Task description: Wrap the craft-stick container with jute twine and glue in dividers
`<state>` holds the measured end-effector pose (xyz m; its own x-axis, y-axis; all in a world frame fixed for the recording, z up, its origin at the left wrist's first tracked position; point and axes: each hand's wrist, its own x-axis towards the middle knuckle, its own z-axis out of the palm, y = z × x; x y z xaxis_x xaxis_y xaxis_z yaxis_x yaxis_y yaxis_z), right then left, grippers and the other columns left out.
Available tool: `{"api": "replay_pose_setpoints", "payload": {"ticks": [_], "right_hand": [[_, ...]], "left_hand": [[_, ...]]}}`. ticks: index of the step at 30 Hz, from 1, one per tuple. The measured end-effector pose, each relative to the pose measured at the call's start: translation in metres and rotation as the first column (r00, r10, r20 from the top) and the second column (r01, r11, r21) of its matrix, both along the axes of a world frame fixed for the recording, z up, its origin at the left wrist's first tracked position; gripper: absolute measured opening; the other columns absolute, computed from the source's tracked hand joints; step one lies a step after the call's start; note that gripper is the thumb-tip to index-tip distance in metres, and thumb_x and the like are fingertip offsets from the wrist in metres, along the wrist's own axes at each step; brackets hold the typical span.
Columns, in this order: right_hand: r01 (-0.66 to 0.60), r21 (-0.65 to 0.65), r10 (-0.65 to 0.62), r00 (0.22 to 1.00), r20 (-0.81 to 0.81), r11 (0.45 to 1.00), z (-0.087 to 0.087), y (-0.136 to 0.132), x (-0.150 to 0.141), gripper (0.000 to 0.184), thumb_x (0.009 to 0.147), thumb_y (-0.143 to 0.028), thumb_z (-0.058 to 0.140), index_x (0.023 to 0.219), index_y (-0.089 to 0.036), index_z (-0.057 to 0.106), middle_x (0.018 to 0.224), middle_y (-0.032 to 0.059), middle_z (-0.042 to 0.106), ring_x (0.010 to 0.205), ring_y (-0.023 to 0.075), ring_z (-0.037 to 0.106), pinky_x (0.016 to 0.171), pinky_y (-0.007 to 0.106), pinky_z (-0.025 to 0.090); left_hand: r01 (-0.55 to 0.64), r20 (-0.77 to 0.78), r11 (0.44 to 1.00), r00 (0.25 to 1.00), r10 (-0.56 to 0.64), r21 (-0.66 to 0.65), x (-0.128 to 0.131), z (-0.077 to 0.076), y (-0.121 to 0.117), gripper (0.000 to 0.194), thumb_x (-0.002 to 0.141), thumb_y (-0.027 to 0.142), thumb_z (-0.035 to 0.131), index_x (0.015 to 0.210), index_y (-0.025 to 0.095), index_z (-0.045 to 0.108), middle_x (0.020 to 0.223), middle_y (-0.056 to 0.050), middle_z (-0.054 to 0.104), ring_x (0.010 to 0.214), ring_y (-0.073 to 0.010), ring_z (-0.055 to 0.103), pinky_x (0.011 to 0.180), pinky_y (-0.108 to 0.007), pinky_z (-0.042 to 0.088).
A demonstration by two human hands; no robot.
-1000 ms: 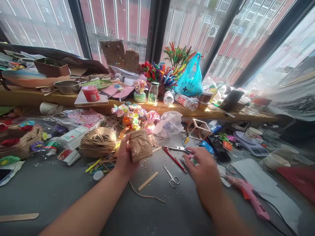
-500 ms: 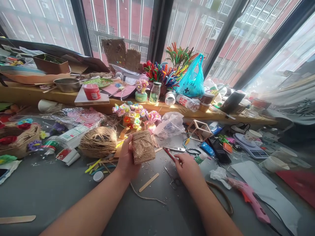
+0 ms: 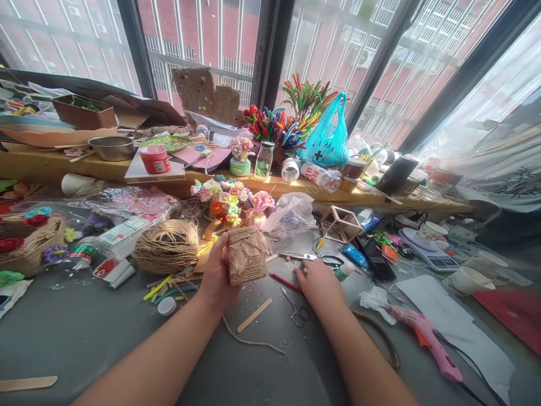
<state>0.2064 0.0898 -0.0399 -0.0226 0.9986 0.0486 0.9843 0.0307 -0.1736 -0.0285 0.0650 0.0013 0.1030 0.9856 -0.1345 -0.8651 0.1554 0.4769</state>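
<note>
My left hand (image 3: 218,276) is closed round a small twine-wrapped block (image 3: 247,256), thumb along its left side; its near face has a rough brown patch. Over the table to the right, my right hand (image 3: 321,287) is bent down with its fingers drawn together, the tips partly hidden. A red pencil (image 3: 284,281) lies at its left edge, one end reaching under the hand. Just below rest small scissors (image 3: 296,309). Larger scissors (image 3: 304,256) lie beyond the fingertips. A wooden craft stick (image 3: 254,316) and a loose twine strand (image 3: 253,340) lie between my forearms.
A twine ball (image 3: 167,246) sits left of the block. Crocheted-looking flowers (image 3: 224,194) stand behind it. On the right are a pink glue gun (image 3: 422,330) with its cable, a kitchen scale (image 3: 431,251) and a wooden frame (image 3: 340,223). A crowded ledge (image 3: 236,183) runs along the back.
My right hand has come left and down from the larger scissors to the red pencil. The pencil has shifted left and towards me. My left hand keeps the block almost in place.
</note>
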Motion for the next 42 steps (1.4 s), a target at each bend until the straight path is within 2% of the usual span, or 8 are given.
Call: {"api": "replay_pose_setpoints", "payload": {"ticks": [4,10,18,23,26,31,34,42], "right_hand": [[-0.011,0.007,0.012,1.000,-0.008,1.000,-0.002,0.005,-0.005,0.031,0.100,-0.037,0.058,0.095,-0.017,0.082,0.096,0.0160,0.074,0.092,0.0290,0.069,0.076,0.034,0.044],[-0.028,0.024,0.030,0.993,-0.111,0.999,-0.007,0.007,-0.003,0.028,0.099,-0.034,0.059,0.108,-0.026,0.084,0.102,0.0096,0.077,0.095,0.0253,0.070,0.076,0.031,0.045],[-0.061,0.075,0.073,0.983,-0.170,0.995,-0.011,0.006,0.000,0.024,0.096,-0.026,0.061,0.093,-0.024,0.085,0.088,0.0065,0.075,0.088,0.0226,0.068,0.076,0.030,0.044],[-0.088,0.165,0.117,0.978,-0.175,0.982,-0.004,-0.003,-0.003,0.024,0.097,-0.022,0.058,0.090,-0.019,0.080,0.092,0.0101,0.073,0.094,0.0264,0.065,0.082,0.034,0.044],[-0.155,0.208,0.195,0.962,-0.189,0.966,-0.001,-0.010,-0.014,0.023,0.099,-0.025,0.057,0.093,-0.020,0.078,0.098,0.0103,0.072,0.098,0.0263,0.065,0.086,0.035,0.045],[-0.378,0.172,0.409,0.887,-0.215,0.910,-0.003,-0.013,-0.052,0.018,0.094,-0.019,0.066,0.102,-0.026,0.081,0.095,0.0061,0.073,0.095,0.0220,0.067,0.083,0.030,0.048],[-0.469,0.150,0.492,0.844,-0.214,0.870,-0.003,-0.008,-0.070,0.028,0.090,-0.015,0.072,0.112,-0.029,0.080,0.098,0.0052,0.073,0.097,0.0218,0.066,0.083,0.029,0.047],[-0.495,0.143,0.515,0.837,-0.186,0.857,-0.008,0.010,-0.075,0.012,0.091,-0.023,0.073,0.096,-0.026,0.083,0.090,0.0059,0.070,0.091,0.0230,0.062,0.080,0.031,0.044]], "left_hand": [[0.013,-0.001,1.000,1.000,-0.013,0.017,0.000,-0.002,0.000,0.046,0.096,0.045,0.062,0.130,0.015,0.066,0.098,-0.009,0.082,0.087,-0.0248,0.078,0.074,-0.034,0.063],[0.008,-0.035,1.000,0.999,-0.008,0.014,0.001,-0.002,-0.001,0.047,0.096,0.048,0.061,0.130,0.015,0.066,0.099,-0.009,0.081,0.084,-0.0243,0.077,0.074,-0.033,0.062],[-0.024,-0.016,0.999,1.000,0.023,-0.025,-0.004,0.002,0.000,0.042,0.098,0.050,0.056,0.120,0.017,0.069,0.097,-0.008,0.081,0.085,-0.0233,0.077,0.073,-0.033,0.062],[-0.069,0.037,0.997,0.997,0.071,-0.032,-0.010,0.001,0.003,0.044,0.097,0.051,0.056,0.125,0.019,0.068,0.101,-0.008,0.080,0.090,-0.0239,0.076,0.077,-0.034,0.062],[-0.100,0.056,0.995,0.993,0.100,-0.010,-0.011,0.000,0.004,0.048,0.095,0.051,0.060,0.133,0.021,0.065,0.107,-0.008,0.080,0.098,-0.0248,0.076,0.081,-0.035,0.062],[-0.125,0.064,0.992,0.990,0.126,-0.017,-0.011,0.002,0.005,0.046,0.097,0.051,0.057,0.131,0.021,0.066,0.108,-0.007,0.079,0.098,-0.0232,0.076,0.084,-0.034,0.061],[-0.105,0.072,0.994,0.992,0.106,-0.019,-0.011,0.003,0.004,0.046,0.096,0.053,0.057,0.127,0.019,0.068,0.106,-0.007,0.079,0.095,-0.0227,0.076,0.083,-0.033,0.061],[-0.070,0.067,0.997,0.995,0.071,-0.016,-0.012,0.000,0.004,0.049,0.094,0.055,0.060,0.125,0.018,0.068,0.102,-0.008,0.079,0.092,-0.0237,0.075,0.079,-0.034,0.062]]}}
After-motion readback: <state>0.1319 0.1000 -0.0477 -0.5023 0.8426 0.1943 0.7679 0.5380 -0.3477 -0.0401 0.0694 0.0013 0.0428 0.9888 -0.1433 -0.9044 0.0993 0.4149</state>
